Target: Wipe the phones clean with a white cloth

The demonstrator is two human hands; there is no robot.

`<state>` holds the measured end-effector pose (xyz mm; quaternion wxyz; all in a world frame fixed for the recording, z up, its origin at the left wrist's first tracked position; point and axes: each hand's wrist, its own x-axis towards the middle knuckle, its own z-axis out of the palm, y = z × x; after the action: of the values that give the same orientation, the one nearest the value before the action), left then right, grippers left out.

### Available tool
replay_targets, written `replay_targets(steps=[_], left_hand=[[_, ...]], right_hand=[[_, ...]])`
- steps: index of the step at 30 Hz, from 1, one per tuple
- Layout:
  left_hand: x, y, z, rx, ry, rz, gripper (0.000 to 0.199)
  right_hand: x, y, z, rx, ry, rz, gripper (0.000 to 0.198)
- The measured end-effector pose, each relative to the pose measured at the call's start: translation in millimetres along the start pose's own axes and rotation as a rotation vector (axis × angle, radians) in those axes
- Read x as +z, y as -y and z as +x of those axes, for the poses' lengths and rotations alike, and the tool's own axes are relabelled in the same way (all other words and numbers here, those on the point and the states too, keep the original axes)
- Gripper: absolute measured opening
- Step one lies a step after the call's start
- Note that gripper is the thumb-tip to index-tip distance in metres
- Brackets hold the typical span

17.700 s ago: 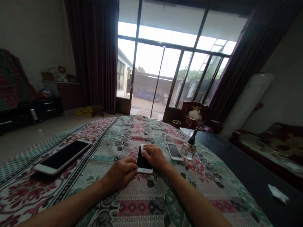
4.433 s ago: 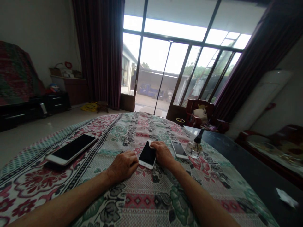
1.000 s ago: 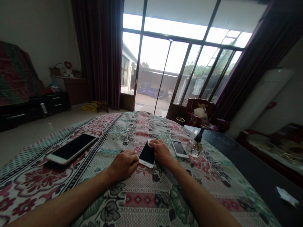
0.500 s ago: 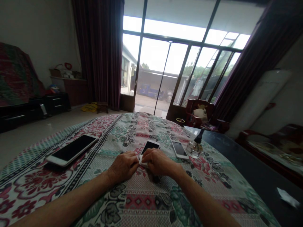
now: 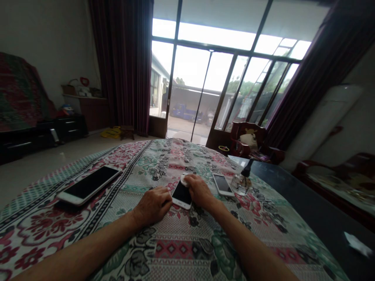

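A white smartphone (image 5: pixel 182 195) with a dark screen lies on the patterned cloth, screen up, between my hands. My right hand (image 5: pixel 200 189) reaches over its far right part. Its closed fingers press a small white cotton pad (image 5: pixel 184 179) against the top end of the screen; much of the pad is under the fingers. My left hand (image 5: pixel 154 203) rests on the cloth with curled fingers, its fingertips at the phone's left edge, steadying it.
A larger white phone (image 5: pixel 90 185) lies to the left. A smaller white phone (image 5: pixel 223 184) and a clear bottle with a black top (image 5: pixel 242 181) stand to the right. White crumpled paper (image 5: pixel 358 244) lies on the dark surface (image 5: pixel 310 214) at right.
My right hand has slid with the white pad from the phone's near end to its far end, uncovering most of the screen. My left hand stays in place.
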<state>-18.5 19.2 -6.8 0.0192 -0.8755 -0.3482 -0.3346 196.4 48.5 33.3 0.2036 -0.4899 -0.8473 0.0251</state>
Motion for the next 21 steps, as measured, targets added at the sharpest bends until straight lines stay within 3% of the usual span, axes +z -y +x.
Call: replay_targets(steps=[3, 11, 21], left_hand=[[-1, -1, 0, -0.002, 0.007, -0.006, 0.018], [-2, -1, 1, -0.006, 0.010, -0.008, 0.019], [-1, 0, 0, 0.010, 0.016, 0.004, 0.018]], right_hand=[[3, -5, 0, 0.072, -0.074, 0.025, 0.041], [5, -12, 9, 0.028, -0.034, -0.003, 0.037], [5, 5, 6, -0.152, 0.048, 0.026, 0.034]])
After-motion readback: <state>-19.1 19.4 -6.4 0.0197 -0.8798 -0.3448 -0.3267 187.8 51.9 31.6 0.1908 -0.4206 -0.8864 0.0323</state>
